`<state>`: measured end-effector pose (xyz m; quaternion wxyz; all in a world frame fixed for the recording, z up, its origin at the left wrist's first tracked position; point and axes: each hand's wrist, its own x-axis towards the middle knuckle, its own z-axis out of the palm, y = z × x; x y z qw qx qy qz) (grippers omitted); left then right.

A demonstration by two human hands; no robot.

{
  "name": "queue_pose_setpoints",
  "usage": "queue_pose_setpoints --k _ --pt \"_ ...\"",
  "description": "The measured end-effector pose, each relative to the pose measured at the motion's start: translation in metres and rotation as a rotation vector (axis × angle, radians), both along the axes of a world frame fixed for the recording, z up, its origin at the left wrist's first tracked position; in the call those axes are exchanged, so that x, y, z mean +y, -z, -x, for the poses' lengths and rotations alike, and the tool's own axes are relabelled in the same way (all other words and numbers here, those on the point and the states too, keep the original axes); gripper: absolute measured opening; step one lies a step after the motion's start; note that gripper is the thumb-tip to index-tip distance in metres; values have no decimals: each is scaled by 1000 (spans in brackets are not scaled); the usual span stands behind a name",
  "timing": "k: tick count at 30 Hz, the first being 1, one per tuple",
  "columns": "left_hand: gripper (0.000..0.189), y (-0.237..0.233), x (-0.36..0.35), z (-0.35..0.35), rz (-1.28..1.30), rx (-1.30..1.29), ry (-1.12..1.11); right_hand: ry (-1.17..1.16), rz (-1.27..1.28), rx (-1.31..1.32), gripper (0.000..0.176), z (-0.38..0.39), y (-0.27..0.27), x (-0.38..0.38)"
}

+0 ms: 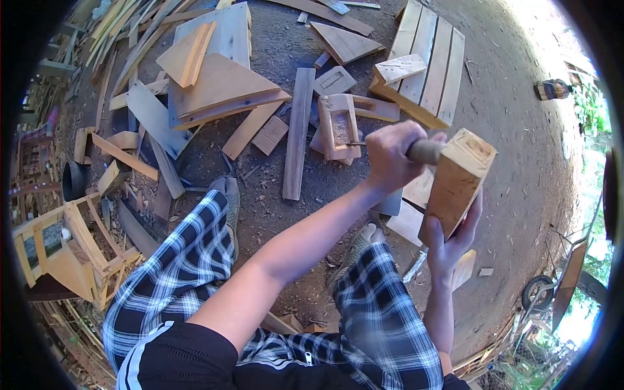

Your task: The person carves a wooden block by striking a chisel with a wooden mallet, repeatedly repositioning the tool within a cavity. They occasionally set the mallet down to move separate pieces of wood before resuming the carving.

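Note:
My left hand (396, 156) is closed around a tool with a round handle (425, 151), which looks like a chisel. Its thin metal shank (355, 143) sticks out on the left side of the fist. The handle's end meets the upper left side of a squared wooden block (458, 185). From below, my right hand (452, 244) grips this block, thumb on the near face and fingers on the right side. A recess shows in the block's top end. Beyond my left hand stands a hollowed wooden piece (329, 136) with a rectangular opening.
Triangular boards (224, 84) lie stacked at upper left. A slatted wooden piece (422, 62) sits at upper right, a long plank (299, 133) mid-ground. A wooden frame (71, 247) stands at left. A wheel (537, 292) shows at far right. Offcuts litter the dirt ground.

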<state>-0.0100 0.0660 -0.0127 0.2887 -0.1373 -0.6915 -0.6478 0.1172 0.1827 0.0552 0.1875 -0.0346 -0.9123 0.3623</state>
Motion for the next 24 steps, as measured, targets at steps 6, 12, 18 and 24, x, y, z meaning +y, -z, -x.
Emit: queue_pose_setpoints --k 6,12,18,24 --pt "30 -5 -14 30 -203 -168 -139 43 498 -130 84 -2 5 5" --pt "21 13 -72 57 -161 10 -86 75 374 -132 87 -6 18 11" --pt "19 -17 -80 52 -310 2 149 41 321 -67 72 -7 24 19" --pt "20 3 -81 44 -178 -76 167 34 313 -93 79 -8 27 14"
